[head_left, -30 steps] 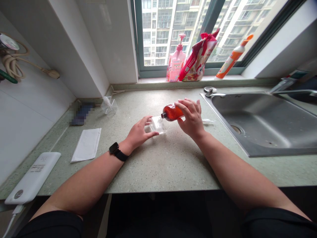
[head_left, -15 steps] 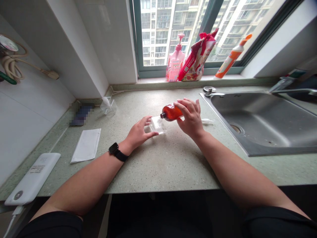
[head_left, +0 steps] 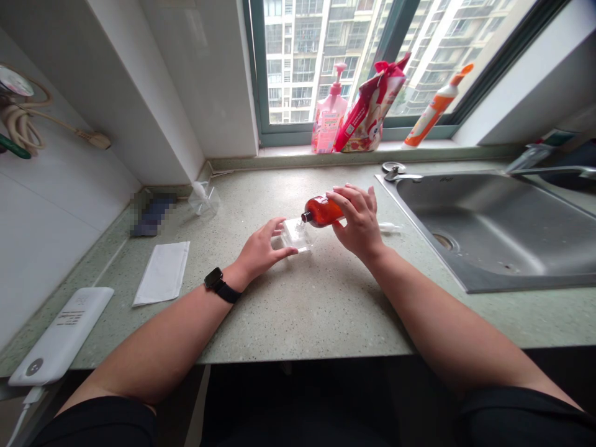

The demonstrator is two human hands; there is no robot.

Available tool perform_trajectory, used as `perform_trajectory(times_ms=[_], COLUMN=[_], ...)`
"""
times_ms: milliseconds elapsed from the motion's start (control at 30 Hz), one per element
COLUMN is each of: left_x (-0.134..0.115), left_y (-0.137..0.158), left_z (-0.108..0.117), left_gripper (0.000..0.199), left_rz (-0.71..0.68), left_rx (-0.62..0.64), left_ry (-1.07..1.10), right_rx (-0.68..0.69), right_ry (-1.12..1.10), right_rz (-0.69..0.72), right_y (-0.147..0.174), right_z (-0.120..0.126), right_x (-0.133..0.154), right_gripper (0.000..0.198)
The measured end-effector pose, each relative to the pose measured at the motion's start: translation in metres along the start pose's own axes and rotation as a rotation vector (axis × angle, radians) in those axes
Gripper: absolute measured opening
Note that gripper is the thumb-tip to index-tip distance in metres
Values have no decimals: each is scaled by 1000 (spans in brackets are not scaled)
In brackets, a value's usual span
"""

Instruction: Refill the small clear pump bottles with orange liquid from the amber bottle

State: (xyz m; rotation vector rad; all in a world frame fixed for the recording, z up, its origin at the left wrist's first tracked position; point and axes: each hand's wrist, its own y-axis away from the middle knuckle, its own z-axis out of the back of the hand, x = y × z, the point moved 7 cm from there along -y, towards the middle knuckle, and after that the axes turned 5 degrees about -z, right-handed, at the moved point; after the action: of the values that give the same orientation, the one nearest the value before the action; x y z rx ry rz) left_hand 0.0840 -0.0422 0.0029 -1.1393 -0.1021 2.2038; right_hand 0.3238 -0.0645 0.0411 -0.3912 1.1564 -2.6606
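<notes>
My left hand (head_left: pixel 263 251), a black watch on its wrist, has its thumb and fingers around a clear square container (head_left: pixel 299 237) on the countertop. My right hand (head_left: pixel 358 220) grips an amber bottle (head_left: pixel 322 212) filled with reddish liquid or tinted plastic; I cannot tell which. The bottle lies tilted nearly on its side, with its uncapped neck pointing left just over the container. Between neck and container there seems to be a thin clear stream. Behind my right hand a small clear plastic piece (head_left: pixel 390 228) rests on the counter, partly hidden.
To the right is a steel sink (head_left: pixel 507 223) with a faucet. A clear pump bottle (head_left: pixel 203 201), a folded white paper (head_left: pixel 162 273) and a white power bank (head_left: pixel 63 335) are on the left. A pink pump bottle (head_left: pixel 329 118), red bag (head_left: pixel 370 115) and orange-white bottle (head_left: pixel 433 112) line the windowsill.
Both hands, the amber bottle and the clear container hold nearly the same positions. The clear stream at the bottle's neck looks slightly different.
</notes>
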Motion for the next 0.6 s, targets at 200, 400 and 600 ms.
perform_trajectory(times_ms=[200,400,600], left_x=[-1,0,-1], left_y=[0,0,0], left_z=[0,0,-1], left_gripper=[75,75,75], left_rz=[-8,-10,-4], left_rx=[0,-3,1], left_ry=[-4,-4,10], right_rx=[1,9,-11], right_ry=[-10,3,-3], right_rz=[0,-1,3], right_y=[0,-1,-1], right_z=[0,0,1], right_x=[-1,-1,1], right_gripper=[76,77,73])
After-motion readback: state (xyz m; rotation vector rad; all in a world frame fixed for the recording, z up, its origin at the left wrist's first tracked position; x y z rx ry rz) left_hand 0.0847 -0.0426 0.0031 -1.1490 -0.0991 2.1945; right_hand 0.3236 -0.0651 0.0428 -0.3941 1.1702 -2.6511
